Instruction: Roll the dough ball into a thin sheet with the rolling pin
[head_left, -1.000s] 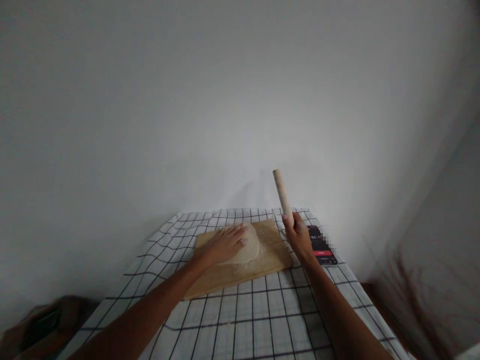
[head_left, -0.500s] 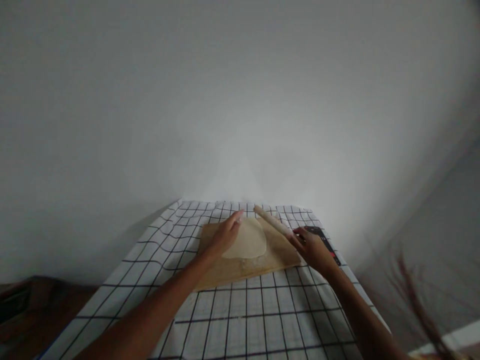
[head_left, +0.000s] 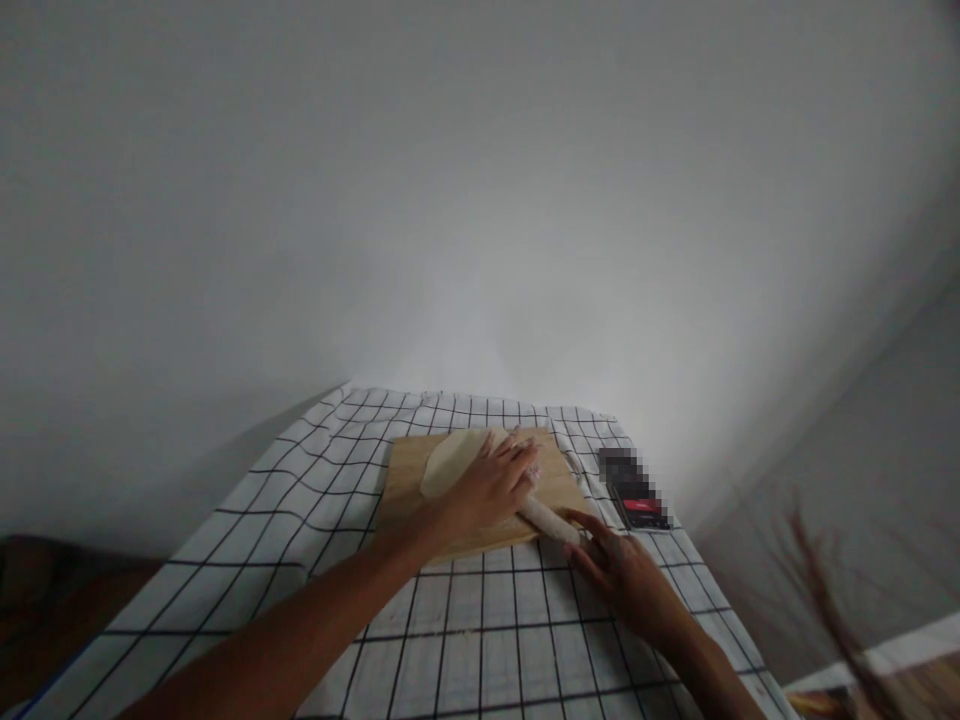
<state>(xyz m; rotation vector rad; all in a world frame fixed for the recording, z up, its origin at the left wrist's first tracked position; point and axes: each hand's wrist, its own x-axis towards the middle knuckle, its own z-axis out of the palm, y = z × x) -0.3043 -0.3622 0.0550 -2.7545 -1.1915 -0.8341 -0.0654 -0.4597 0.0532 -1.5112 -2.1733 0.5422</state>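
A flat sheet of pale dough (head_left: 450,462) lies on a wooden board (head_left: 409,500). My left hand (head_left: 495,485) rests over the right side of the dough, fingers stretched out and whitish at the tips. Beneath or beside that hand runs a floury rolling pin (head_left: 551,521), its far part hidden by the fingers. Near the board's front right corner, my right hand (head_left: 611,570) has its fingers around the pin's near end. The pin slants from the near right toward the far left.
A white cloth with black grid lines (head_left: 465,620) covers the table, which meets a grey wall (head_left: 480,250). Right of the board lies a phone (head_left: 637,500), partly pixelated. Blurred reddish-brown twigs (head_left: 825,590) stand beyond the table's right edge.
My left hand has moved right from the dough's left side to over the rolling pin. The right hand came nearer, bringing the pin's near end lower and closer to me.
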